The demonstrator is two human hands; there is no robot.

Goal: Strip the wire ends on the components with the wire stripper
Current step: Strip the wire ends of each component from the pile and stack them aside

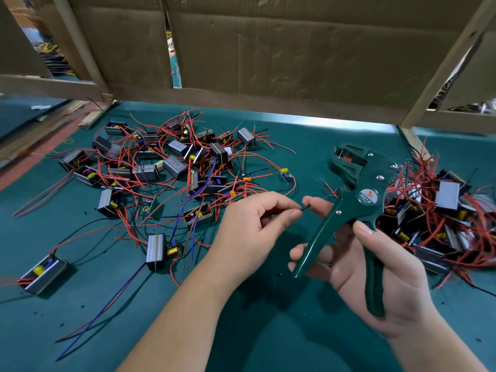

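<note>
The wire stripper [367, 196] is held in the air over the green surface [80, 304] by the right hand [389, 275]. The palm and curled fingers wrap its two handles, which stand spread apart. Its long axis runs from the handle ends near the person up and away to the head, which points to the upper left.

The left hand [249, 226] pinches a short black wire [306, 208] between thumb and forefinger. The wire lies roughly crosswise, its free tip pointing right toward the right forefinger and touching it or nearly so. Whether this wire leads to a component cannot be told, because its other end is hidden inside the left hand.

The coming move turns on one relation: the wire tip sits below and to the left of the stripper's head, beside the near handle and not at the mouth. It probably has to be raised to the head, or the tool tipped down to it.

A pile of components [171, 167] lies beyond the left hand. A second heap [445, 210] lies just right of the tool.
</note>
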